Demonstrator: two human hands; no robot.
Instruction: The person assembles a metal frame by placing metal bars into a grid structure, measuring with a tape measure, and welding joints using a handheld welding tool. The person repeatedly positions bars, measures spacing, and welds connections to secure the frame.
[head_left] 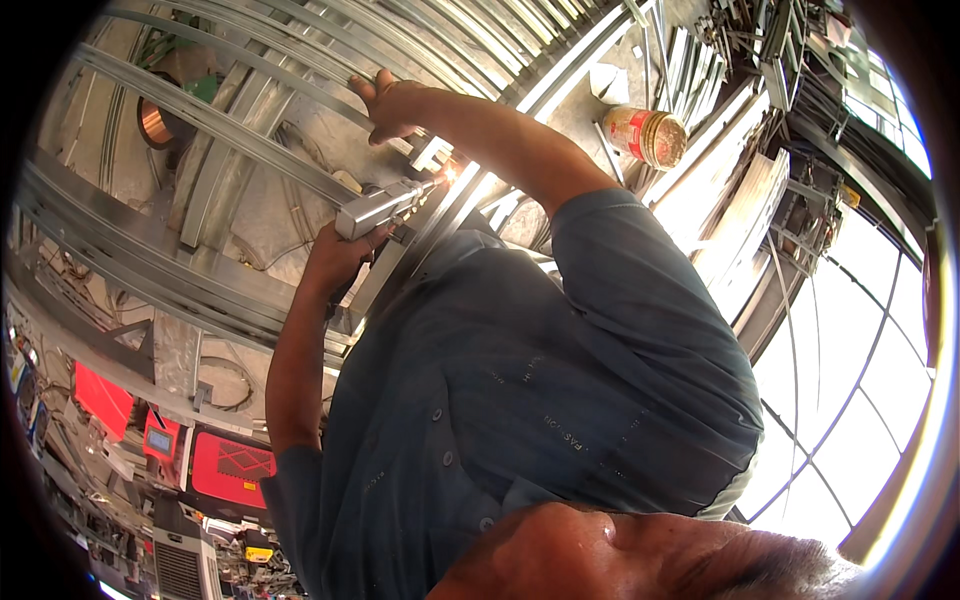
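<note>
My left hand (343, 258) is wrapped round the handle of a silver, boxy welding gun (378, 208). The gun's nozzle points to the right, and a bright spark glows at its tip against the metal frame (418, 240) by my body. Farther away, my right hand (388, 106) lies over the steel rails with its fingers spread, just beyond the glowing spot. A small pale metal piece (432, 155) sits between that hand and the spark. Part of my left hand is hidden behind the gun.
Long parallel steel rails (215, 135) cross the far left. A copper-coloured wire spool (155, 122) lies among them. To the right stands a jar (645, 137) with a golden lid, near stacked metal profiles (690, 75). Red machines (228, 467) stand at the lower left.
</note>
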